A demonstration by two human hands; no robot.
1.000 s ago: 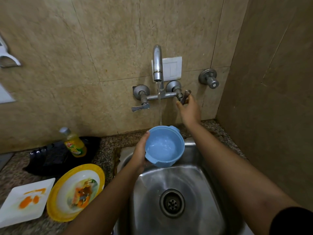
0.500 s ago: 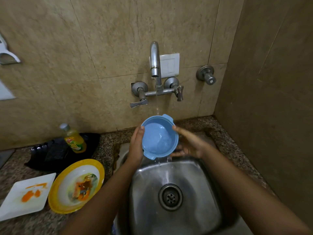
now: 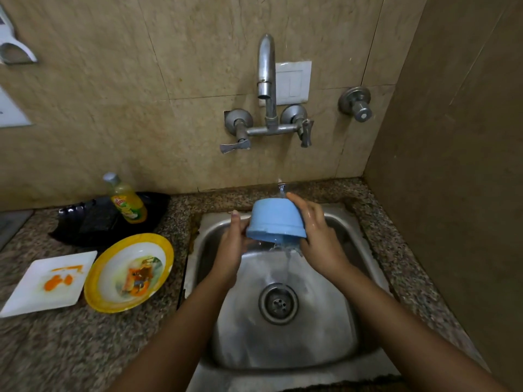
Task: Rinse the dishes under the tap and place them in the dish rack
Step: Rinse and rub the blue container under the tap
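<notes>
Since half a second ago the blue bowl (image 3: 276,219) has been flipped from mouth-up to upside down, and both hands have dropped lower over the sink (image 3: 283,349). The bowl now hangs at 12 o'clock from the drain (image 3: 278,302), under the tap (image 3: 266,69), with water splashing on its base and running off its rim towards the drain.

The left hand (image 3: 232,244) grips the bowl at its 9 o'clock side, thumb up on the wall. The right hand (image 3: 317,239) cups the 3 o'clock side, wet fingers wrapped up round the wall.

This looks like the rinse of the bowl's outside, near the end of that dish. Next it wants a shake to drain, then a carry to the dish rack, which I can't see from here, so I can't tell which way it goes.

At 9 o'clock of the sink, on the counter (image 3: 85,349), a yellow plate (image 3: 128,271) and a white square plate (image 3: 48,281) both show orange smears and seem yet to be rinsed. A soap bottle (image 3: 127,202) stands at 10 o'clock.
</notes>
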